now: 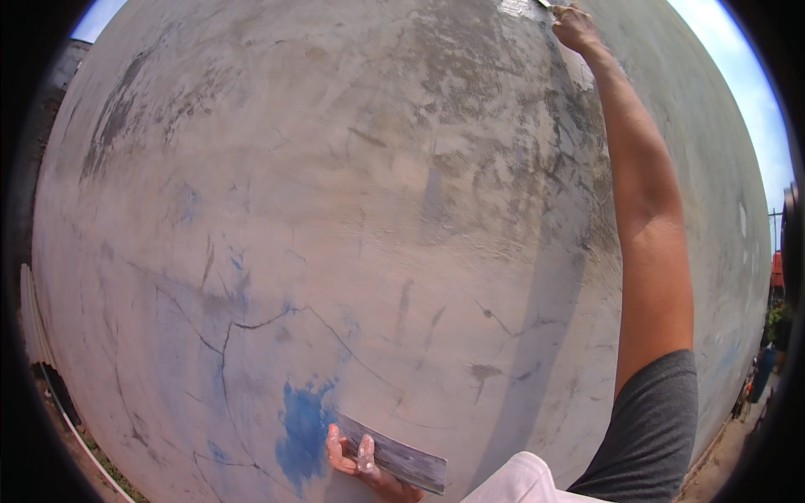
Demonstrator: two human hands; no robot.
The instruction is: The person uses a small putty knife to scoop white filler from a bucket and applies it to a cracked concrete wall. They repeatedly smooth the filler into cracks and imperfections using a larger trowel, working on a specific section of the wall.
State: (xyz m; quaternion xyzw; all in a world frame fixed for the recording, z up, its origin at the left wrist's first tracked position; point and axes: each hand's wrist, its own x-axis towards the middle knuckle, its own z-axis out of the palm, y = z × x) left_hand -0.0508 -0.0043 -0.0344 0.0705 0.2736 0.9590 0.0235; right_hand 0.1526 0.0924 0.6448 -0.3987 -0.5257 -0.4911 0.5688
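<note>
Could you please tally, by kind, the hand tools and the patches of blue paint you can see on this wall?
Flat grey metal trowel blade held against the wall by the left hand: 1
Small tool held high by the right hand, mostly cut off by the frame: 1
Large bright blue paint patch on the cracked grey plaster wall: 1
Total: 3

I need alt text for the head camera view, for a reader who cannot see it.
A person's right hand reaches high up a weathered, cracked grey wall with a small tool, barely in view. The left hand holds a flat grey metal blade low beside a blue paint patch.
</note>
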